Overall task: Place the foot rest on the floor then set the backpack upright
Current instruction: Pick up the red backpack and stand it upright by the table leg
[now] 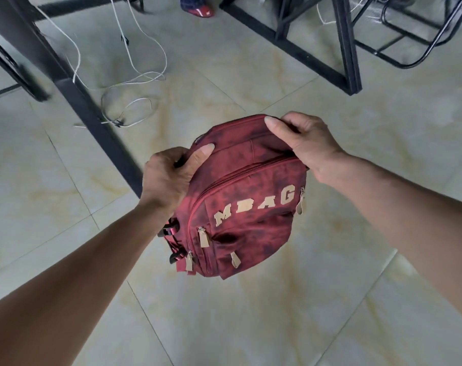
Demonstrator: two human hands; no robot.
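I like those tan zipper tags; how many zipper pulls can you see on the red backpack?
4 on the backpack: one at the right edge beside the G, one under the M, one low at the left, one low in the middle. Others may be hidden.

The red backpack (247,196) carries cream block letters reading "MBAG" across its front pocket, slanting upward toward the right; no other text is legible

Pale marbled tile floor (251,313) is carrying black metal table frames (340,48), loose white cords (135,83), and the red backpack (240,207), apparently resting on it.
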